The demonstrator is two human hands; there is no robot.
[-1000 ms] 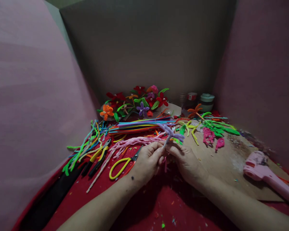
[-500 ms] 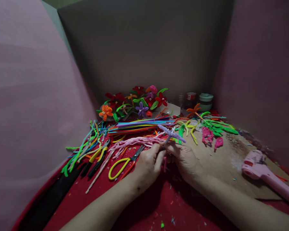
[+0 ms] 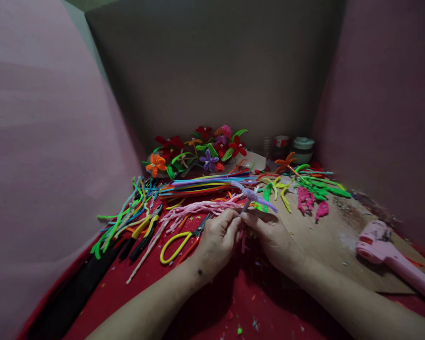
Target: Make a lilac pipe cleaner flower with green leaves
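Note:
Between my two hands stands a light purple pipe-cleaner flower [image 3: 253, 195], its petals spread above my fingers and its stem pointing down. My left hand [image 3: 219, 238] pinches the stem from the left. From the other side my right hand [image 3: 274, 236] closes thumb and fingers on the same stem, just under the petals. A pinkish end of the stem shows below my fingers; the fingertips partly hide the rest. Just left of my left hand lie scissors [image 3: 177, 248] with yellow and orange handles. Pink pipe cleaners [image 3: 198, 207] lie behind my hands.
Pliers [image 3: 147, 231] and loose pipe cleaners [image 3: 118, 224] lie at left. A pipe-cleaner bundle [image 3: 208, 183] and finished flowers [image 3: 208, 160] sit at the back. On the right, a board [image 3: 322, 245] bears green leaves [image 3: 318, 189] and a pink glue gun [image 3: 386, 250]. A lidded cup [image 3: 302, 150] stands behind.
The purple flower has turned and tilted slightly, its right petal now reaching a little further right and lower. Both hands keep hold of the stem, with small finger shifts.

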